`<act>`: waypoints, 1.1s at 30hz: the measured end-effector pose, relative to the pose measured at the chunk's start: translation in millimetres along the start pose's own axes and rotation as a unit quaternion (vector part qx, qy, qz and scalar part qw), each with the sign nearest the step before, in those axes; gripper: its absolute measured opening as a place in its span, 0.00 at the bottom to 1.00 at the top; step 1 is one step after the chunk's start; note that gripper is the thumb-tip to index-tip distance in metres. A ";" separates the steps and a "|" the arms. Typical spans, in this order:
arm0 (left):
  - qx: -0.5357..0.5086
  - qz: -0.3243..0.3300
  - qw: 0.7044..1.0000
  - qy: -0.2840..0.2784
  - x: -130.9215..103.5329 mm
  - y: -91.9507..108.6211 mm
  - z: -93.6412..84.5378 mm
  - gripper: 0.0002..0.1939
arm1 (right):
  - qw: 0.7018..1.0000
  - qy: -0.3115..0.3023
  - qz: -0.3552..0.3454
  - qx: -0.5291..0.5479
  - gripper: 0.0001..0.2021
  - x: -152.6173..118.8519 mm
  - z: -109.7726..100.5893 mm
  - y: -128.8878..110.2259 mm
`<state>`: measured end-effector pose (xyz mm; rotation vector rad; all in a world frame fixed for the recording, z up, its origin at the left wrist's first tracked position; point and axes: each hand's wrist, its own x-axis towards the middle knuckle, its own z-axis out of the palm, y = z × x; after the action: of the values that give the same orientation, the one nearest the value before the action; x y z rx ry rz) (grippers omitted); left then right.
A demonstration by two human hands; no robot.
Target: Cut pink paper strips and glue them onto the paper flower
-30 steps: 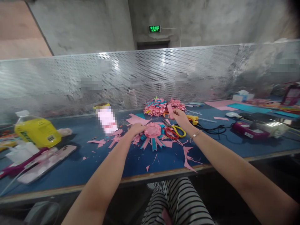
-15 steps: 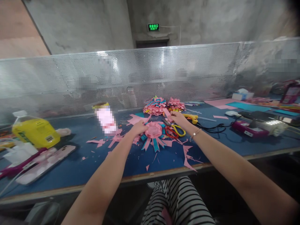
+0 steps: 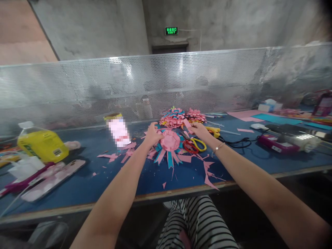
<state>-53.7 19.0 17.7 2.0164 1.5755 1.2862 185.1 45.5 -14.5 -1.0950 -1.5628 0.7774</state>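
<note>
A pink paper rosette (image 3: 169, 139) with pink and blue ribbon tails lies on the blue table. My left hand (image 3: 152, 135) is at its upper left side, fingers spread and thumb near the rim; whether the thumb touches it I cannot tell. Between the fingers of my right hand (image 3: 199, 129) is a pink paper strip (image 3: 186, 123), held up beyond the rosette's right side. Scissors with red and yellow handles (image 3: 198, 145) lie below that hand. Pink paper scraps (image 3: 207, 173) surround the rosette.
Finished-looking pink and blue rosettes (image 3: 172, 117) are piled at the back. To the left are a yellow-liquid jug (image 3: 43, 145) and a phone (image 3: 54, 180). On the right lie a yellow glue gun (image 3: 214, 131), a purple device (image 3: 277, 143) and coloured sheets (image 3: 276, 118). A perforated metal screen (image 3: 166, 79) stands behind.
My left hand's fingers have spread and lifted. The rosette has turned slightly, its tails swinging a little left. My right hand still holds the pink strip in nearly the same place.
</note>
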 end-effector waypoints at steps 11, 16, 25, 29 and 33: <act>0.024 0.227 0.974 0.008 -4.6 27.5 -15.1 0.11 | 0.977 0.076 0.017 0.197 0.08 -1.3 -0.9 -11.3; 0.028 0.280 0.959 -0.041 -6.6 27.9 -12.4 0.08 | 0.970 0.076 0.023 0.229 0.09 -7.8 -1.5 -23.8; 0.020 0.249 0.967 -0.056 -9.6 29.2 -11.5 0.09 | 0.971 0.075 -0.010 0.227 0.08 -6.4 -2.3 -21.8; -0.014 0.217 0.971 -0.095 -10.4 30.2 -11.4 0.10 | 0.975 0.082 -0.022 0.203 0.08 -5.7 -5.5 -23.3; -0.042 0.216 0.972 -0.083 -13.9 30.3 -7.4 0.18 | 0.975 0.115 -0.033 0.185 0.13 -1.5 -6.7 -19.3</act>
<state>-40.2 -6.6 35.9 2.4250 1.0230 1.2541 186.7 36.5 3.8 -0.8223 -1.1949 0.8264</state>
